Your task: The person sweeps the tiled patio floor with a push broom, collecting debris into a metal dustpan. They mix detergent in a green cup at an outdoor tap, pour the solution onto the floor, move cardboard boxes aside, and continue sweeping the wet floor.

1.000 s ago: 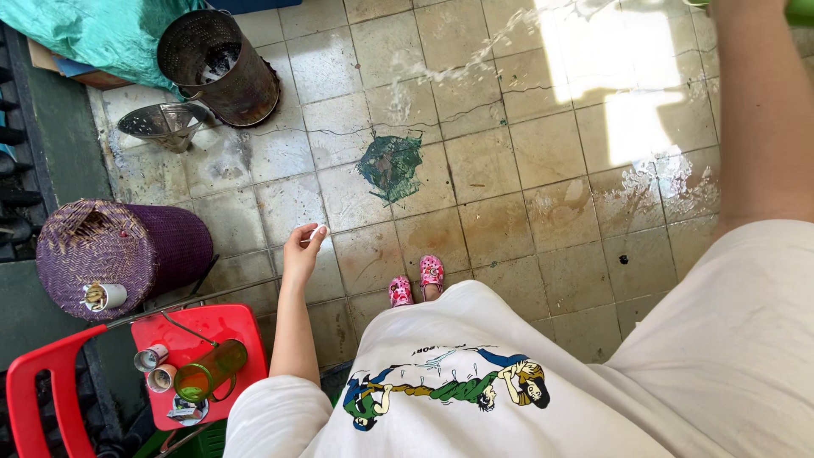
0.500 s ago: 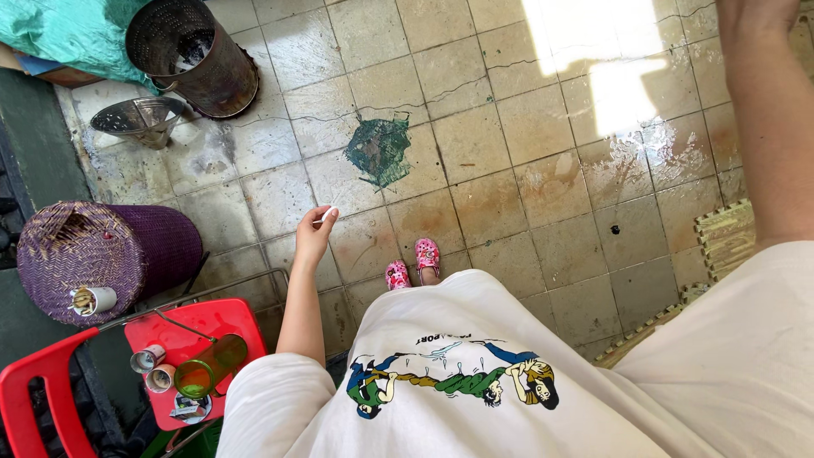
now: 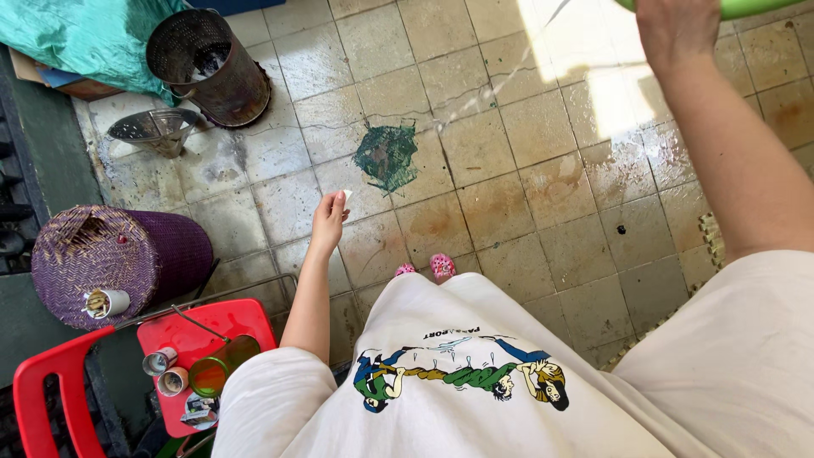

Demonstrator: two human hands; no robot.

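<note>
Compared with a second ago, the right hand (image 3: 678,30) has come up to the top right of the frame and is now gripping the rim of a green basin (image 3: 738,7), fingers closed round its edge; a thin stream of water (image 3: 496,80) is running down from there onto the tiled floor (image 3: 543,195). The left hand (image 3: 329,219) is hanging a little left of centre, much where it was, fingers loosely curled round a small white scrap (image 3: 347,195). The view has also tipped, so the dark green patch (image 3: 387,156) is sitting nearer the middle.

At the upper left a perforated metal bin (image 3: 208,64) is standing beside a teal sheet (image 3: 80,34); what is inside it is too dark to tell. Just below it a metal funnel (image 3: 157,129) is lying on the tiles. A purple woven basket (image 3: 110,263) is lying on its side at the left edge. On the red chair (image 3: 199,339) at the lower left, two small tins (image 3: 165,371) and a green glass jar (image 3: 220,373) are resting together.
</note>
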